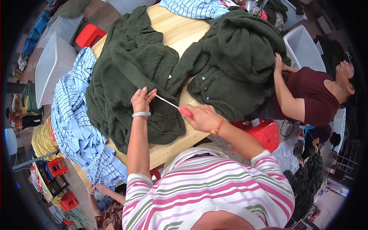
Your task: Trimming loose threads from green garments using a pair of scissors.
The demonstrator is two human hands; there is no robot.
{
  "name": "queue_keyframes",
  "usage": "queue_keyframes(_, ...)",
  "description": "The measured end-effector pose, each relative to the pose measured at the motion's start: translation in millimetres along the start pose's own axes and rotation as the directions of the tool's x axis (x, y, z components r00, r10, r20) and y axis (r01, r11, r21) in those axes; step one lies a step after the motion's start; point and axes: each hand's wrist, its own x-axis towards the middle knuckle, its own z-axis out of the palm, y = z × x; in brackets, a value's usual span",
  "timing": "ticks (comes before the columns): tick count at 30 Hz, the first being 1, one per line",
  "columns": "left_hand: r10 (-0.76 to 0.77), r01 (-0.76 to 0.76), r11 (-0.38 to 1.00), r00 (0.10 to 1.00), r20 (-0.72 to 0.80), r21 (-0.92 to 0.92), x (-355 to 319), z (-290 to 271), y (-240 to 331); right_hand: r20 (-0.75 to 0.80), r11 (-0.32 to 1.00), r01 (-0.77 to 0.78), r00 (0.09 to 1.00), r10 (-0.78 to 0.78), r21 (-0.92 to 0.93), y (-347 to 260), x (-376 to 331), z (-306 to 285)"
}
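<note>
Slim metal tool with a red handle (174, 105) spans the gap between the right hand (204, 118) and the left hand (142, 101)

Nearest my camera is the wearer's white knit top with pink and green stripes (214, 188). Beyond it I have the right hand, fingers folded round the red handle. The tool's long axis slants from its handle at near right to its tip at far left, where the tip reaches the left fingertips. I judge that meeting point to be the relation that matters: the left hand is nearer the tip, the right hand governs the handle. The left fingers are gathered narrowly; I cannot tell whether they pinch metal, cloth or both.

Under the left hand and beyond it, a dark green plush garment (126, 73) lies rumpled, its length running from near to far across the pale wooden table (178, 25). To its left, light blue cloth with dark stripes (69, 111) drapes over the table's edge. To the right I see a second dark green plush garment with small round buttons (245, 50), heaped so that the two appear to touch; a co-worker's hand (280, 65) is at its right side. Past that, at far right, stands a white plastic bin (304, 48).
</note>
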Motion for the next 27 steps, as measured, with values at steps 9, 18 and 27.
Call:
queue_keyframes(9, 0.116, -0.134, 0.948, 0.990, 0.076, 0.288, -5, -48, 26, 0.147, 0.997, -0.037, 0.988, 0.046, -0.065, -31, 34, -5)
queue_keyframes(18, 0.146, -0.171, 0.931, 0.984, 0.099, 0.321, -8, -50, 29, 0.212, 0.998, 0.026, 0.977, -0.014, -0.053, -33, 51, -7)
queue_keyframes(27, 0.047, -0.030, 0.997, 0.966, -0.252, 0.071, -13, -70, 92, 0.046, 0.996, 0.023, 0.999, -0.027, 0.082, 4, 44, 0)
